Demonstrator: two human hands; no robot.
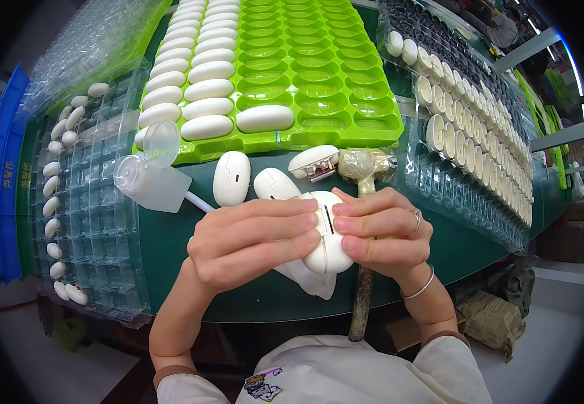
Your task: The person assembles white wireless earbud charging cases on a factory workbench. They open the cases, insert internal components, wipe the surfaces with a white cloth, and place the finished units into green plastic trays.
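Observation:
In front of me, above the near edge of the green table, I grip a white oval plastic case (pixel 328 254) with a dark slot. My left hand (pixel 255 236) presses its fingers on one side of it. From the other side my right hand (pixel 387 229) closes on it with thumb and fingers. Just beyond lie two similar white cases (pixel 231 179), the second partly hidden by my fingers. An opened white shell (pixel 314 162) shows metallic parts inside. Beside it rests a hammer (pixel 361 306) with a wrapped head. Under my hands is a white cloth (pixel 311 277).
A bright green tray (pixel 285 135) holds rows of white cases on its left side. A translucent bottle (pixel 152 185) stands near it. Clear trays (pixel 107 222) with small white pieces lie left, beside a blue bin (pixel 4 182). At right, trays hold many cream shells (pixel 470 145).

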